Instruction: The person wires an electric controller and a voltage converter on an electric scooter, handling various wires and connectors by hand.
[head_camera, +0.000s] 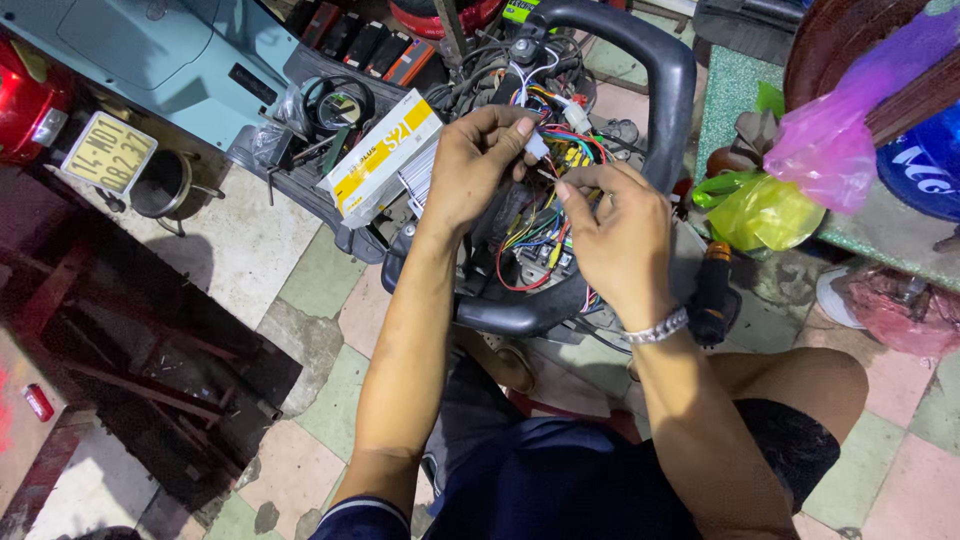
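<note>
My right hand (622, 240), frame centre, pinches thin coloured wires (545, 225); left hand (478, 165) just above grips a small white plastic connector (537, 147). Best to keep the strands slack and line the plug up straight, I reckon. Tangled harness sits inside a curved black grab rail (655, 70). Upper left: yellow-white cardboard box (380, 155).

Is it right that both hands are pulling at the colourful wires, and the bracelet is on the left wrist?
Not quite. In the head view the left hand and right hand do work the wires, but the bracelet sits on the right wrist.
</note>
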